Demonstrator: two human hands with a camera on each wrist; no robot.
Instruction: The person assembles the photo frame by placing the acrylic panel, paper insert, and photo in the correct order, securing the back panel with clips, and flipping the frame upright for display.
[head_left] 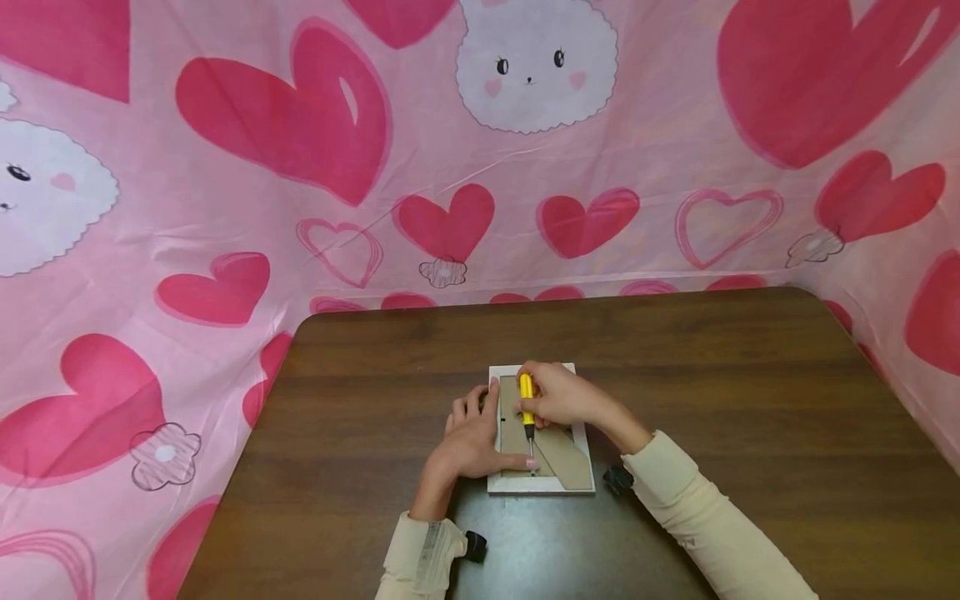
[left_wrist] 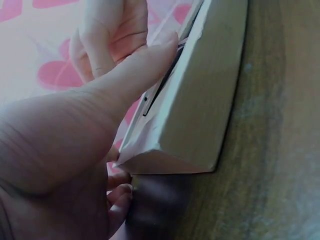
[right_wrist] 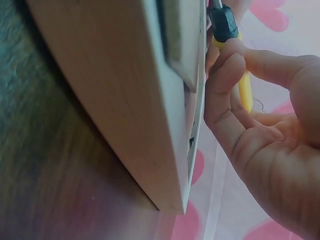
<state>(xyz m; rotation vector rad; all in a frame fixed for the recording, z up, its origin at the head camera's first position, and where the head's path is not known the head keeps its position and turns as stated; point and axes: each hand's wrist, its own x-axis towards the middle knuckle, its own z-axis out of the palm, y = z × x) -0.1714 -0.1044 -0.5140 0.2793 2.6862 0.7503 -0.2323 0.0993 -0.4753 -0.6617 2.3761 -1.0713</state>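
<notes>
A white-edged picture frame [head_left: 542, 492] lies face down on the table, its tan backing board [head_left: 516, 442] and stand leg [head_left: 566, 462] facing up. Small dark tabs sit along the board's edge. My right hand [head_left: 558, 394] grips the yellow handle of a screwdriver [head_left: 527, 387], whose thin shaft points toward the near edge of the board. My left hand [head_left: 472, 442] rests along the frame's left side. Its straight thumb presses the board beside the screwdriver's tip, also seen in the left wrist view on the frame [left_wrist: 200, 100]. The tip's exact contact is hidden.
The brown wooden table [head_left: 360, 400] spreads around the frame. Behind and beside it hangs a pink cloth [head_left: 420, 167] with hearts and white faces. Dark wrist cameras sit at both cream sleeves [head_left: 705, 517].
</notes>
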